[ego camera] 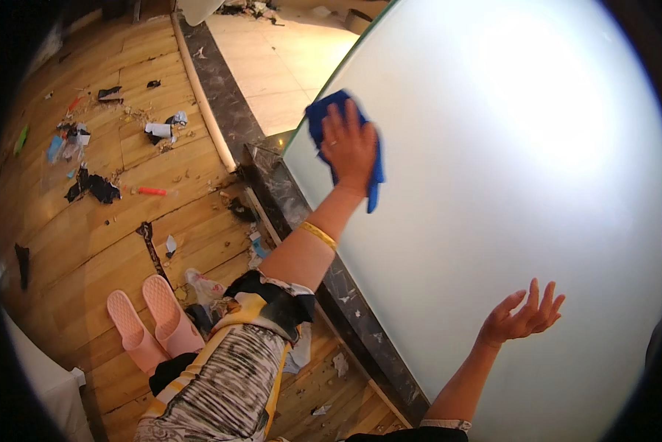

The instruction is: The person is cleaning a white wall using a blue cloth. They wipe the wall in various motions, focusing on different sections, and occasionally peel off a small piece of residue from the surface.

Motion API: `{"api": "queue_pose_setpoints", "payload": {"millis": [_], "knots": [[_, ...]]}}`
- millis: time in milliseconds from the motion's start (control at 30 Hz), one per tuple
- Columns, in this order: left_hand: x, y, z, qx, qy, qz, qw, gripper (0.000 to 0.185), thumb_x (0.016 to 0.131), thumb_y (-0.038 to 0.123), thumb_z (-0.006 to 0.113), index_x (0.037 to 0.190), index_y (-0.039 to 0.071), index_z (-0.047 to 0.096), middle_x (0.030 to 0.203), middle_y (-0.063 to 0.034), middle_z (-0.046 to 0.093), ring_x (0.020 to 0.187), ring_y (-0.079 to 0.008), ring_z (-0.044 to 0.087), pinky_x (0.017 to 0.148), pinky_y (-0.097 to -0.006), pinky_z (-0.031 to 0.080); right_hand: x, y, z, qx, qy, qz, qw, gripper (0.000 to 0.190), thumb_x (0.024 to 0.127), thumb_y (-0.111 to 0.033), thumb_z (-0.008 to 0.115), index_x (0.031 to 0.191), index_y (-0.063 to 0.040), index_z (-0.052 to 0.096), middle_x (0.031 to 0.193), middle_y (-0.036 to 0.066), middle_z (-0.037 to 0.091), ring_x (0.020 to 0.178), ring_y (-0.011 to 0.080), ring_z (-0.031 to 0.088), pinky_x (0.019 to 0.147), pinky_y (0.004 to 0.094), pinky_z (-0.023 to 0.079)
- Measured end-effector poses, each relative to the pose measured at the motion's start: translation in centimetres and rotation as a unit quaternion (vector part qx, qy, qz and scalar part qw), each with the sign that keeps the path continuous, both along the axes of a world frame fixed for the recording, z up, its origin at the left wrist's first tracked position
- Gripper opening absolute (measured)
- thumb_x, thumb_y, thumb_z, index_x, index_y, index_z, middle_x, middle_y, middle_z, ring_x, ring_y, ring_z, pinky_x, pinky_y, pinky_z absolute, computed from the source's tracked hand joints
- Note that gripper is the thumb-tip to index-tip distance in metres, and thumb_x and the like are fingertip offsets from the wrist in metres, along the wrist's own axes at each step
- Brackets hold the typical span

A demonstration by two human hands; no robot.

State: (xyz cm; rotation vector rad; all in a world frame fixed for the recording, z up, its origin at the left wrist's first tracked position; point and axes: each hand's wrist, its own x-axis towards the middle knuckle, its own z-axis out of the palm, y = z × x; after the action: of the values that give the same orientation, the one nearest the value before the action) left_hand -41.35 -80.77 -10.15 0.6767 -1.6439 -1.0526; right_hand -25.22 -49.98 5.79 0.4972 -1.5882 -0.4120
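My left hand [350, 146], with a ring on a finger and a gold bangle on the arm, presses a blue cloth [376, 190] flat against a frosted glass panel [447, 221]. The cloth lies close to the panel's green-tinted edge, and a corner of it hangs below the palm. Lower on the right, my right hand [524, 317] is held up in front of the glass with its fingers spread and nothing in it. Whether it touches the pane cannot be told. A bright glare whitens the upper part of the glass.
A dark marble sill [286, 185] runs along the panel's base. Scraps of paper, plastic and black debris [101, 188] litter the wooden floor [132, 237]. Pink slippers [168, 312] stand at the lower left, near a white covered object [43, 375]. Pale tiles [275, 61] lie beyond the sill.
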Motion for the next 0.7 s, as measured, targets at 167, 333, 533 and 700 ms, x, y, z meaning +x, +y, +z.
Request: {"api": "queue_pose_setpoints", "payload": {"millis": [167, 333, 533, 700], "knots": [[4.3, 2.3, 7.9, -0.164, 0.094, -0.054, 0.981, 0.06, 0.095, 0.047, 0.049, 0.148, 0.022, 0.036, 0.156, -0.0195, 0.023, 0.141, -0.0433, 0.021, 0.108, -0.0668, 0.014, 0.2, -0.1, 0.0, 0.017, -0.008, -0.006, 1.0, 0.023, 0.094, -0.012, 0.05, 0.115, -0.01, 0.06, 0.137, 0.01, 0.052, 0.139, 0.0317, 0.035, 0.116, 0.0506, 0.019], [2.6, 0.5, 4.0, -0.11, 0.075, -0.064, 0.989, 0.061, 0.097, 0.051, 0.042, 0.15, 0.024, 0.031, 0.158, -0.0159, 0.018, 0.144, -0.0407, 0.014, 0.109, -0.0666, 0.008, 0.2, 0.2, 0.2, 0.019, 0.009, -0.004, 1.0, 0.023, 0.095, -0.015, 0.051, 0.113, -0.009, 0.064, 0.132, 0.01, 0.057, 0.134, 0.0307, 0.042, 0.113, 0.0525, 0.024], [2.0, -2.4, -0.1, -0.128, 0.099, -0.124, 0.979, 0.062, 0.091, 0.047, 0.055, 0.147, 0.027, 0.036, 0.157, -0.0159, 0.02, 0.145, -0.04, 0.014, 0.109, -0.0673, 0.007, 0.1, 0.3, 0.2, 0.018, 0.012, -0.016, 1.0, 0.023, 0.095, -0.015, 0.052, 0.114, -0.01, 0.064, 0.133, 0.01, 0.056, 0.134, 0.03, 0.042, 0.113, 0.0511, 0.026], [2.5, -3.0, -2.3, -0.07, 0.128, -0.154, 0.977, 0.059, 0.093, 0.044, 0.053, 0.145, 0.023, 0.038, 0.156, -0.014, 0.025, 0.145, -0.0378, 0.015, 0.112, -0.0622, 0.003, -0.2, 0.5, 0.1, 0.025, 0.01, -0.031, 0.999, 0.024, 0.094, -0.012, 0.049, 0.115, -0.01, 0.061, 0.134, 0.01, 0.054, 0.135, 0.0317, 0.04, 0.113, 0.0516, 0.025]]}}
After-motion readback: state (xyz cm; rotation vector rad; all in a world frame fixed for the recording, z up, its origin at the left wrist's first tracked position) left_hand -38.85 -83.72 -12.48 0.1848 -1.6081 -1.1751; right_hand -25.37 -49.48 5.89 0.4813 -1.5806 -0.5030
